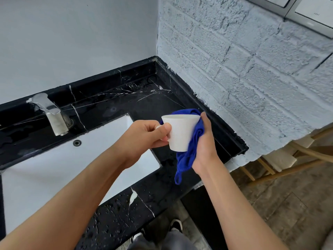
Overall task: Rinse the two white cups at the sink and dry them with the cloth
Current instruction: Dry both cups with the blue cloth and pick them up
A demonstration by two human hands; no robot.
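Observation:
A white cup [180, 132] is held upright above the black counter, to the right of the sink. My left hand [146, 135] pinches its handle. My right hand [204, 143] holds a blue cloth [187, 156] against the cup's right side, thumb up by the rim; the cloth wraps behind the cup and its tail hangs down below. Only one cup is in view.
The white sink basin [54, 165] lies to the left, a metal tap [54, 114] behind it. The black marble counter [144, 98] is wet with drops along its front. A painted brick wall [252, 78] stands on the right; wooden chair legs [288, 159] beyond the counter's end.

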